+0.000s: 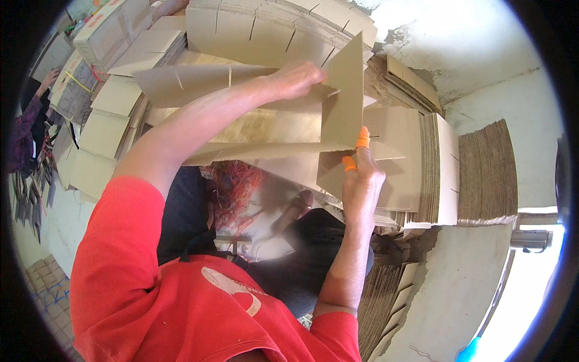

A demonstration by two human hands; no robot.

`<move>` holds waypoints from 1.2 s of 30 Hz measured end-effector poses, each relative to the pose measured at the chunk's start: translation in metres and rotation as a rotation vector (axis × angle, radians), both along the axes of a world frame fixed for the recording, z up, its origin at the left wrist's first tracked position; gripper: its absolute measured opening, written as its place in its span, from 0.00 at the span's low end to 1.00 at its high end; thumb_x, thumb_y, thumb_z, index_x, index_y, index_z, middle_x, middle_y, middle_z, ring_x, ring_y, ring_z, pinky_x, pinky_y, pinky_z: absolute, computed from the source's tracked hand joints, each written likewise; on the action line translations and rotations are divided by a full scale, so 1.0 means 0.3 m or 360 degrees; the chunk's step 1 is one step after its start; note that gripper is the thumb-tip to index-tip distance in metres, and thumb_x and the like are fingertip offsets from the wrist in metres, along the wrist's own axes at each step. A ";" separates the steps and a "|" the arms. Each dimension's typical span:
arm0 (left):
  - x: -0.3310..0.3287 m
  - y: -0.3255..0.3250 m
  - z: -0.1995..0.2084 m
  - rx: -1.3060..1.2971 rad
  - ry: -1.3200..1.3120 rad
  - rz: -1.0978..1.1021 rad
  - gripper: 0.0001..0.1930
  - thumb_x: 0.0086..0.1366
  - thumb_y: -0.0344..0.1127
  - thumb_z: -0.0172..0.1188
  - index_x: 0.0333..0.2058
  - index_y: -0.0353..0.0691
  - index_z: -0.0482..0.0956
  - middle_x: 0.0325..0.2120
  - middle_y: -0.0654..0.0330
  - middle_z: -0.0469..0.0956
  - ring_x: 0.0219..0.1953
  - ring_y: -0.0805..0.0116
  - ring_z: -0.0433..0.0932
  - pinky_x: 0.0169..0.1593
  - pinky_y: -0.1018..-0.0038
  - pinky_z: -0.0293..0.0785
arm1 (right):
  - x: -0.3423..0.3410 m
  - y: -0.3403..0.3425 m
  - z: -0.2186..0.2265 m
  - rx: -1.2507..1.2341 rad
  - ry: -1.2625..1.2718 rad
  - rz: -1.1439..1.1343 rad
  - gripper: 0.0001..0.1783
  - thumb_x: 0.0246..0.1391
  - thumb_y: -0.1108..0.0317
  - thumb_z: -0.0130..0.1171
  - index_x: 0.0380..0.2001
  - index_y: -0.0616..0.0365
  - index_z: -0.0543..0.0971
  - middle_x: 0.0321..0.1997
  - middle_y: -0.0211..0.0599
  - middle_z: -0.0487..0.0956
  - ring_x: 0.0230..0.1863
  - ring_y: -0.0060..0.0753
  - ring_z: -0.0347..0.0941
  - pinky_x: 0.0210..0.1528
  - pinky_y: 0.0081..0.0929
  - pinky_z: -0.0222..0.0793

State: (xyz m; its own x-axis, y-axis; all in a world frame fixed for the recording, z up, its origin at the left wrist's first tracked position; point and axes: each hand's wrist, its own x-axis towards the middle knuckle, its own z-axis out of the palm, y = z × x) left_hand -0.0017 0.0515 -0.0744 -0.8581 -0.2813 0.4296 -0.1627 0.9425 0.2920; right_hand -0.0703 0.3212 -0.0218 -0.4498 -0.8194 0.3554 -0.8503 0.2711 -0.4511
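A tan cardboard divider piece (345, 99) stands upright on edge in front of me. Two long slotted cardboard strips meet it: a far strip (199, 84) and a near strip (259, 150). My left hand (301, 79) is closed at the joint of the far strip and the upright piece; its fingertips are partly hidden. At the upright piece's near lower corner, my right hand (365, 166) pinches the cardboard where the near strip joins. Orange covers sit on its thumb and a finger.
Stacks of slotted cardboard sheets (265, 36) line the far side, with more stacks (488, 175) at right. Cardboard boxes (114, 33) stand at far left, near another person's arm (51, 78). Red stringy material (235, 187) lies below, by my legs.
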 end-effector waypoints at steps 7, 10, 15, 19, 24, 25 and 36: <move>0.002 -0.009 -0.006 0.0060 -0.0299 0.0033 0.06 0.48 0.24 0.62 0.28 0.35 0.79 0.25 0.45 0.78 0.32 0.45 0.79 0.33 0.55 0.75 | -0.019 -0.006 -0.002 -0.0007 0.0043 0.0000 0.38 0.44 0.90 0.56 0.61 0.55 0.70 0.23 0.57 0.66 0.21 0.22 0.62 0.29 0.19 0.67; 0.006 -0.036 -0.017 -0.0056 -0.0449 0.0079 0.03 0.48 0.25 0.62 0.24 0.35 0.78 0.25 0.45 0.78 0.31 0.44 0.79 0.31 0.56 0.75 | -0.007 0.000 -0.008 0.0045 0.0055 -0.0038 0.38 0.43 0.90 0.56 0.61 0.55 0.70 0.23 0.55 0.63 0.20 0.25 0.61 0.28 0.20 0.66; 0.007 -0.026 -0.056 -0.0189 -0.0283 0.0138 0.03 0.47 0.25 0.63 0.20 0.34 0.77 0.24 0.45 0.78 0.31 0.44 0.79 0.30 0.56 0.74 | 0.014 -0.002 -0.001 0.0036 0.0008 -0.0025 0.36 0.43 0.88 0.58 0.60 0.58 0.70 0.23 0.56 0.65 0.19 0.39 0.65 0.26 0.25 0.67; -0.013 0.029 -0.006 -0.0093 -0.0373 -0.0021 0.06 0.49 0.29 0.64 0.21 0.33 0.76 0.23 0.46 0.77 0.31 0.44 0.78 0.31 0.56 0.74 | -0.062 -0.008 -0.142 0.0264 0.0107 0.0111 0.34 0.43 0.87 0.55 0.59 0.62 0.70 0.25 0.60 0.72 0.24 0.51 0.74 0.28 0.36 0.70; 0.018 0.017 0.061 0.0125 -0.0715 0.0032 0.16 0.55 0.38 0.65 0.41 0.39 0.78 0.39 0.50 0.77 0.46 0.51 0.75 0.47 0.58 0.72 | -0.056 -0.034 -0.061 0.0412 0.0251 0.0109 0.26 0.48 0.83 0.48 0.54 0.70 0.69 0.28 0.56 0.77 0.31 0.57 0.76 0.31 0.45 0.70; 0.039 0.010 0.075 0.0181 -0.0632 0.0043 0.19 0.56 0.40 0.65 0.45 0.40 0.76 0.42 0.51 0.76 0.49 0.51 0.73 0.50 0.59 0.70 | -0.071 -0.036 -0.043 0.0401 0.0258 0.0089 0.26 0.48 0.84 0.47 0.54 0.69 0.69 0.28 0.56 0.77 0.31 0.57 0.76 0.32 0.45 0.71; 0.515 0.156 0.137 0.0224 -0.0245 0.0203 0.34 0.51 0.48 0.69 0.55 0.42 0.72 0.47 0.50 0.75 0.51 0.53 0.72 0.54 0.62 0.69 | -0.389 0.137 -0.032 0.0297 0.0374 -0.0791 0.34 0.54 0.61 0.62 0.62 0.57 0.65 0.51 0.49 0.77 0.48 0.48 0.75 0.45 0.41 0.73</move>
